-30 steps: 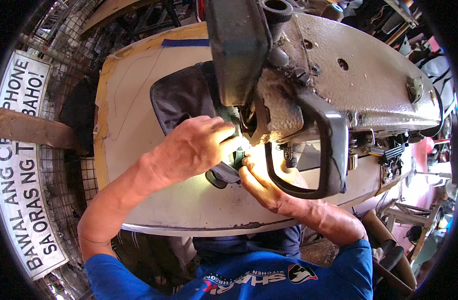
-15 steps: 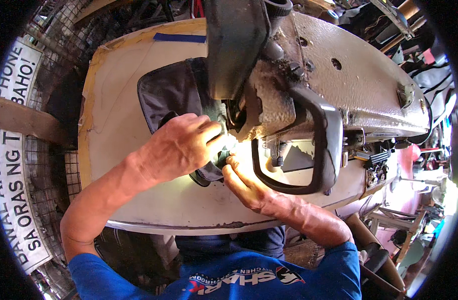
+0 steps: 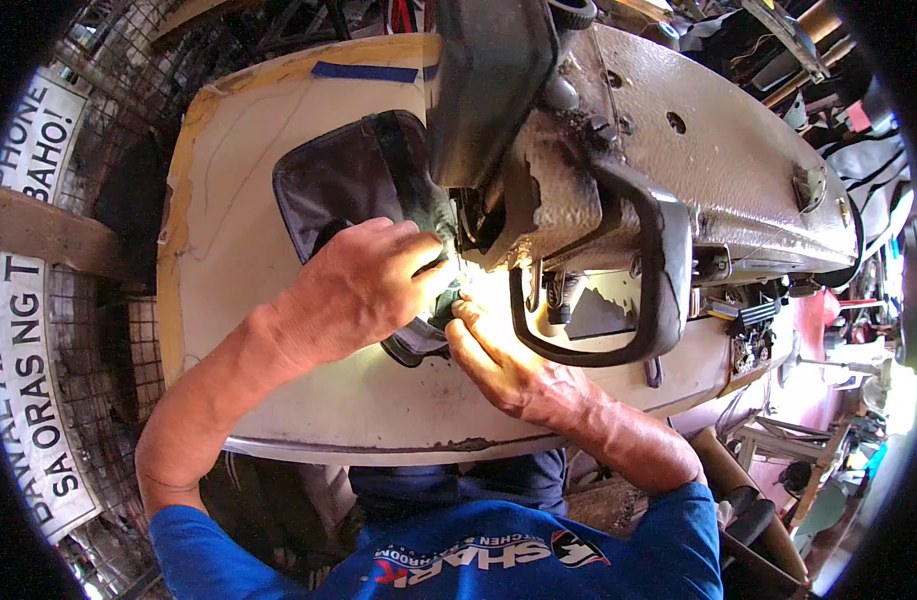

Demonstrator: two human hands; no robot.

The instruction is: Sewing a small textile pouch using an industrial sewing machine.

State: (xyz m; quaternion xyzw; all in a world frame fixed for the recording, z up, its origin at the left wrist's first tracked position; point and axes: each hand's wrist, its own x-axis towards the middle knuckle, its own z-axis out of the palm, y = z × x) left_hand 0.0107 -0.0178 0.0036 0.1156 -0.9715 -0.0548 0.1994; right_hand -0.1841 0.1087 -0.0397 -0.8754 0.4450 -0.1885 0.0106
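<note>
My left hand [image 3: 373, 285] is closed on a dark fabric piece [image 3: 340, 175] lying on the white table [image 3: 238, 130], its fingers curled just left of the brightly lit needle area of a sewing machine [image 3: 718, 170]. Lower and to the right, my right hand [image 3: 503, 365] pinches the near edge of the same fabric with thumb and fingertips. What exactly lies between the fingertips is partly hidden by the fingers and glare. A black loop-shaped bracket [image 3: 663, 280] hangs beside my right hand, and the machine's dark upright housing [image 3: 478, 90] stands above the work.
A blue tape strip [image 3: 363, 72] is on the table's far part. At left are a wire mesh [image 3: 143, 350], a wooden beam [image 3: 58, 235] and a white sign [image 3: 18, 390]. Small tools [image 3: 753, 320] sit at the table's right, with cluttered materials [image 3: 808, 460] beyond.
The whole view first shifted left, then slightly back. My left fingers have moved a little at the needle area, while both hands stay on the dark fabric.
</note>
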